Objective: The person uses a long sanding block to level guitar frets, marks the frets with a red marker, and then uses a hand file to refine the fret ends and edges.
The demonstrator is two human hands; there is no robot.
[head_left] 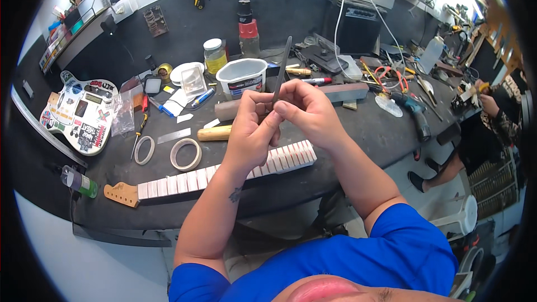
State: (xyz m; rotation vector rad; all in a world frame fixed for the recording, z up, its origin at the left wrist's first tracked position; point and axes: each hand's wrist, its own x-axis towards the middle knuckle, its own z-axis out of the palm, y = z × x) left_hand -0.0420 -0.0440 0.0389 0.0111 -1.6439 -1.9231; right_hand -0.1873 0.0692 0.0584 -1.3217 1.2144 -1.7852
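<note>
My left hand (254, 128) and my right hand (309, 111) meet above the bench, both closed on a slim dark file (283, 62). It points up and away from me, with its lower end hidden among my fingers. Beneath my wrists lies a guitar neck (182, 182). Pale tape strips cover its fretboard between the frets, and its bare wooden headstock (121, 194) is at the left. Two rolls of masking tape (185, 154) lie just beyond the neck. Behind my left hand is a wooden handle (215, 133).
A stickered white guitar body (78, 113) lies at the left, near a green-tinted bottle (79, 182). Further back are a plastic tub (241, 77), a lidded jar (215, 56) and a long block (347, 93). A drill (414, 114) lies at right. Another person's hand (490, 105) is far right.
</note>
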